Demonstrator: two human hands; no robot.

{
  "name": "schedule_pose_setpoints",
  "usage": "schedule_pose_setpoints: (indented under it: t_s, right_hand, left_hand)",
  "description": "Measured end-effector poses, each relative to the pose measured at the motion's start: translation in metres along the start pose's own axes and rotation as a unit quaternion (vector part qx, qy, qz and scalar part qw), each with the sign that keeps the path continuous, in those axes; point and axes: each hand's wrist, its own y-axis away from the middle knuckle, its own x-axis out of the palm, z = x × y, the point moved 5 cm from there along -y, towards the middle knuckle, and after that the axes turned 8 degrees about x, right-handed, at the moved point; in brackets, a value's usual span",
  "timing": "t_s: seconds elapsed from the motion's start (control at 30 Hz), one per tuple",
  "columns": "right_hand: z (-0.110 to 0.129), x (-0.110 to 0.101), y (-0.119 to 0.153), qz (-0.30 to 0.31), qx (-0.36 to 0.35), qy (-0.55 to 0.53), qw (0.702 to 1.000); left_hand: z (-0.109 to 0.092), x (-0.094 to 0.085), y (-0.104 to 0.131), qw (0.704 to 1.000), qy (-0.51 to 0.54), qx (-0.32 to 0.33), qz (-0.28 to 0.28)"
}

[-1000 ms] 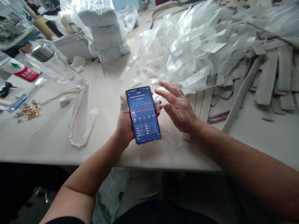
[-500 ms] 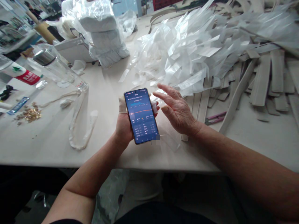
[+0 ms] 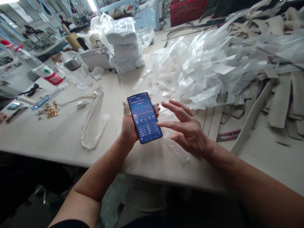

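Note:
A smartphone (image 3: 145, 117) with a lit blue screen, showing an orange line and small weather-like symbols, rests in my left hand (image 3: 129, 128). Pale coverings wrap the thumb and a fingertip of that hand, which grips the phone from behind and both sides. At the phone's right edge is my right hand (image 3: 187, 128), fingers spread and nothing in it. Its index fingertip is at the lower right of the screen; whether it touches the glass I cannot tell. Beneath the right hand, a clear plastic strip (image 3: 177, 150) lies on the table (image 3: 147, 161).
A heap of clear plastic strips (image 3: 197, 69) and beige straps (image 3: 280, 101) covers the right side, with purple-handled snips (image 3: 229, 135) among them. Wrapped white bundles (image 3: 125, 46) are stacked behind. Leftward are bottles (image 3: 51, 74), small gold pieces (image 3: 51, 110) and another person's fingers (image 3: 3, 117).
My right hand has come down, its index finger now extended to the phone's screen. The camera view has shifted left and up, showing more of the room. The phone stays in my left hand.

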Motion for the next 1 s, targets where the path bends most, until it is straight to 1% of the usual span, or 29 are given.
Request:
schedule_pose_setpoints:
  t_s: [0.1, 0.2, 0.27, 0.47, 0.6, 0.73, 0.9, 1.0]
  right_hand:
    - [0.0053, 0.0032, 0.0008, 0.023, -0.03, -0.002, 0.999]
    - [0.0062, 0.0061, 0.0008, 0.037, -0.034, 0.003, 0.999]
    - [0.006, 0.0077, 0.0007, 0.042, -0.033, 0.009, 0.999]
    - [0.0067, 0.0091, 0.0006, 0.046, -0.044, 0.007, 0.998]
    - [0.0085, 0.0063, -0.0003, 0.043, -0.052, -0.012, 0.998]
    - [0.0096, 0.0037, -0.0007, 0.036, -0.057, -0.027, 0.997]
    - [0.0101, 0.0044, -0.0004, 0.043, -0.056, -0.031, 0.997]
    - [0.0099, 0.0048, -0.0005, 0.047, -0.055, -0.029, 0.997]
  left_hand:
    - [0.0, -0.0014, -0.0014, 1.0, 0.004, -0.003, 0.01]
    - [0.0013, -0.0019, -0.002, 1.0, 0.003, -0.004, 0.023]
    - [0.0022, -0.0023, -0.0019, 1.0, 0.002, -0.004, 0.021]
    - [0.0016, 0.0027, 0.0008, 1.0, 0.0, 0.008, 0.004]
    - [0.0009, 0.0059, 0.0016, 1.0, 0.007, 0.003, 0.012]
    - [0.0017, 0.0053, 0.0014, 1.0, 0.021, -0.009, 0.01]
    - [0.0016, 0.0061, 0.0017, 1.0, 0.029, -0.002, 0.008]
    - [0.003, 0.0041, 0.0017, 0.999, 0.032, -0.01, 0.018]
